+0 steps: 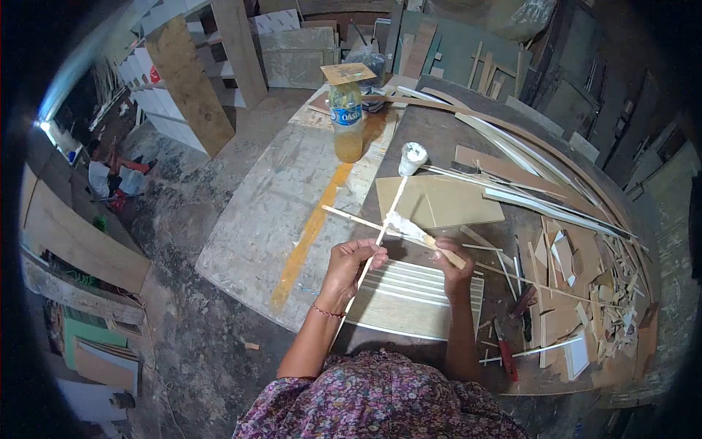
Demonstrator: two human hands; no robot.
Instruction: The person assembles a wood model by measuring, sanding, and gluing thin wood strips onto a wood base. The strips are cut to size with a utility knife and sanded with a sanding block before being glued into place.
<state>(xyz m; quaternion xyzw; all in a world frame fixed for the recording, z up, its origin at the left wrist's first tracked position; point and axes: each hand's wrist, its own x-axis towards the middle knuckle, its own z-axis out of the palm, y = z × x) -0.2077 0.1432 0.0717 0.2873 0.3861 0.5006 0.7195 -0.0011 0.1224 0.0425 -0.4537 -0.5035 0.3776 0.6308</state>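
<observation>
My left hand pinches a thin wooden strip that slants up and away over the table, its near end running down past my forearm. In my right hand is a wooden-handled spatula whose blade is coated in white paste. The blade meets or overlaps the strip just beyond my left fingers. Another thin strip crosses behind them. A small cup of white paste stands by the strip's far end. Beneath my hands lies a light wooden panel with several white-edged strips along it.
A plastic bottle of yellowish liquid stands on the table with a flat piece on top. A tan board, long curved strips, offcuts and a red-handled tool lie rightward. A person sits far left.
</observation>
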